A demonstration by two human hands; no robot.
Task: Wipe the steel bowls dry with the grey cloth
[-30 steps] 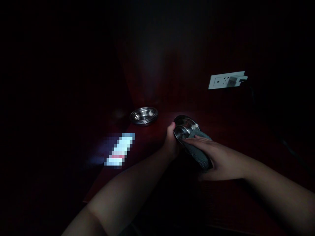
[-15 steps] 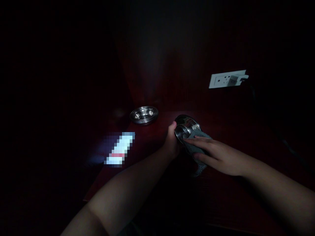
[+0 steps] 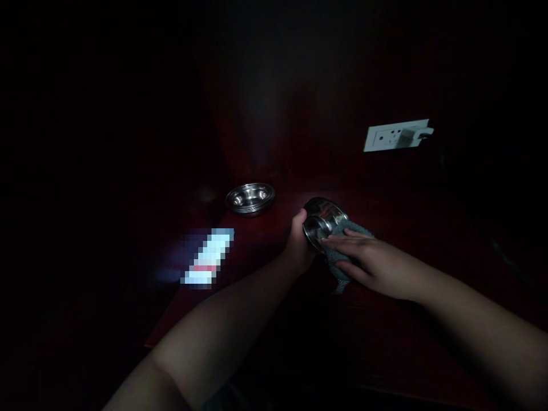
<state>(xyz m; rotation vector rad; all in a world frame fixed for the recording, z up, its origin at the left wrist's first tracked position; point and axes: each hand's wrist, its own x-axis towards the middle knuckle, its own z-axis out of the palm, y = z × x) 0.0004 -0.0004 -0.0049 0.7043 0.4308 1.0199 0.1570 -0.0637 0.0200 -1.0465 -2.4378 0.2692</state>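
The left forearm [image 3: 214, 342] and the right forearm [image 3: 462, 311] are extended inward over a dark red tabletop [image 3: 411, 354]. By the right hand [image 3: 370, 262], a grey-green knitted cloth [image 3: 334, 260] is pressed to the right side of a shiny metal bowl [image 3: 327, 212]; its fingers are laid outstretched over the cloth, its thumb is set apart from them, and whether any cloth is gripped beneath cannot be told. The bowl is clamped in the left hand [image 3: 301, 242], with the thumb set at its edge and the other fingers hidden; it is held tilted, and whether the tabletop is touched by it cannot be made out. The step in hand is judged to be the wiping of the bowl; for the next move, a firm left grip and even pressure on the cloth seem to be called for. To the left, a lit, pixelated screen [image 3: 209, 260] is seen. Farther off, what looks like a stack of nested metal dishes [image 3: 250, 210] is set upright. On the wall beyond, a white socket panel [image 3: 387, 140] is mounted, with 1 plug [image 3: 422, 133] inserted
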